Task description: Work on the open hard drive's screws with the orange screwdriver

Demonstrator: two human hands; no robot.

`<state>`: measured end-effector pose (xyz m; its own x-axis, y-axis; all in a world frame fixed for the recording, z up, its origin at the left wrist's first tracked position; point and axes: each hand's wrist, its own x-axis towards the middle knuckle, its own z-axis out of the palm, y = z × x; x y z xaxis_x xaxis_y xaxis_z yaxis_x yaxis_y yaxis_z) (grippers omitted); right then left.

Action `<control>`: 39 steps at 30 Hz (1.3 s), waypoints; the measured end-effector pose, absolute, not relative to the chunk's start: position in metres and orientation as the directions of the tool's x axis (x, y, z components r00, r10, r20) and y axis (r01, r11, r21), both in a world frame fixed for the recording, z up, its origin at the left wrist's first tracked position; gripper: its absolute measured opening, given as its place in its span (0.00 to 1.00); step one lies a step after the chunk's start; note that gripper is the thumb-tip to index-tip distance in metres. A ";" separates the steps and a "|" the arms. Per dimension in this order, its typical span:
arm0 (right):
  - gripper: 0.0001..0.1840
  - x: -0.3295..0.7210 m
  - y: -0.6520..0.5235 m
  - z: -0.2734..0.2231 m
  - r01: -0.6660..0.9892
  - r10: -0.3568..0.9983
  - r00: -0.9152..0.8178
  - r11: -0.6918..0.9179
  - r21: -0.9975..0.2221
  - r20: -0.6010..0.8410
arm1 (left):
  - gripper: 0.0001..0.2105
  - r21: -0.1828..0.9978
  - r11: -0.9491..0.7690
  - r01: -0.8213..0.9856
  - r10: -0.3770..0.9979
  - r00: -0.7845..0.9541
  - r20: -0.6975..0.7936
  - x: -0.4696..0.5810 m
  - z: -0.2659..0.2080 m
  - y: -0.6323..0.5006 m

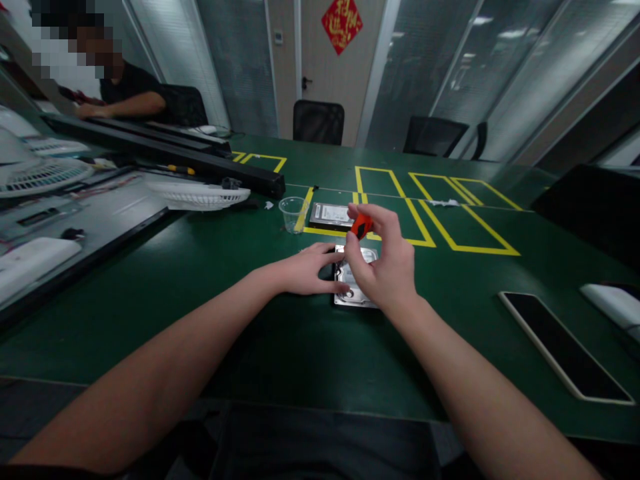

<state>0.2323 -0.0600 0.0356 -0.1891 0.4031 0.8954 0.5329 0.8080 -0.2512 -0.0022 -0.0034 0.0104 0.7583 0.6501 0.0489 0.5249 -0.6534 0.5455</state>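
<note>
A silver hard drive (356, 293) lies flat on the green table in front of me, partly hidden by my hands. My left hand (313, 270) holds it from the left side, fingertips resting on its edge and top. Between the thumb and fingers of my right hand (387, 260) is a screwdriver with a red and black handle (362, 227), raised over the drive. Its shaft and tip are mostly hidden by my hand. Just beyond lies a second hard drive (331, 214), label up, beside a clear plastic cup (293, 215).
Yellow tape outlines (483, 251) mark the green table (280, 333). A phone-like slab with a dark face (565, 347) lies at right. White fan parts (200, 193), a long black bar (250, 177) and a large panel (115, 220) fill the left. Another person (133, 90) sits at far left.
</note>
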 end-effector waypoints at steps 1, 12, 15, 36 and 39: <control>0.29 0.232 -0.060 0.036 0.535 0.407 -0.196 0.807 -0.250 0.892 | 0.49 0.547 -0.657 0.520 0.646 0.761 0.053 -0.002 0.010 -0.003; 0.22 0.233 -0.055 0.041 0.552 0.265 -0.178 0.824 -0.127 0.948 | 0.43 0.555 -0.665 0.500 0.644 0.760 0.087 -0.002 0.006 -0.003; 0.25 0.232 -0.057 0.041 0.556 0.265 -0.204 0.824 -0.112 0.942 | 0.44 0.547 -0.647 0.531 0.664 0.746 0.062 -0.002 0.007 -0.004; 0.31 0.233 -0.057 0.038 0.568 0.314 -0.231 0.812 -0.134 0.921 | 0.47 0.545 -0.657 0.521 0.650 0.757 0.060 -0.003 0.006 -0.003; 0.28 0.235 -0.054 0.038 0.570 0.306 -0.219 0.811 -0.133 0.927 | 0.45 0.547 -0.670 0.503 0.638 0.766 0.078 -0.002 0.006 -0.003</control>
<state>0.2348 -0.0542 0.0377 -0.2191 0.3057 0.9266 0.5703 0.8107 -0.1326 -0.0022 -0.0032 0.0063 0.7660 0.6382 0.0776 0.5026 -0.6697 0.5466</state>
